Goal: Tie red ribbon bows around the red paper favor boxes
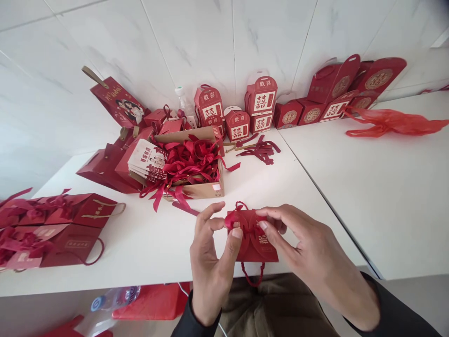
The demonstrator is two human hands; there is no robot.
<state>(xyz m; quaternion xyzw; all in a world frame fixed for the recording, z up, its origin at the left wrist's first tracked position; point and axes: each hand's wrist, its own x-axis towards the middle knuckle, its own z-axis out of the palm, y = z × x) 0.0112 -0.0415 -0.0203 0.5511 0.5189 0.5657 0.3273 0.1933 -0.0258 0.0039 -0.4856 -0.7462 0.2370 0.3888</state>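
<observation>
Red gift box (251, 250) lies on the bench (154, 252) by its front edge, between the hands, about equally near both; it looks nearly square, cord loops at its far and near ends. Left hand (213, 267) pinches a ribbon (229, 221) at one flap; right hand (305, 236) touches the other, its grip unclear. Gold characters there are partly covered. Behind, upright boxes (265, 93) read 歡喜 above 囍.
</observation>
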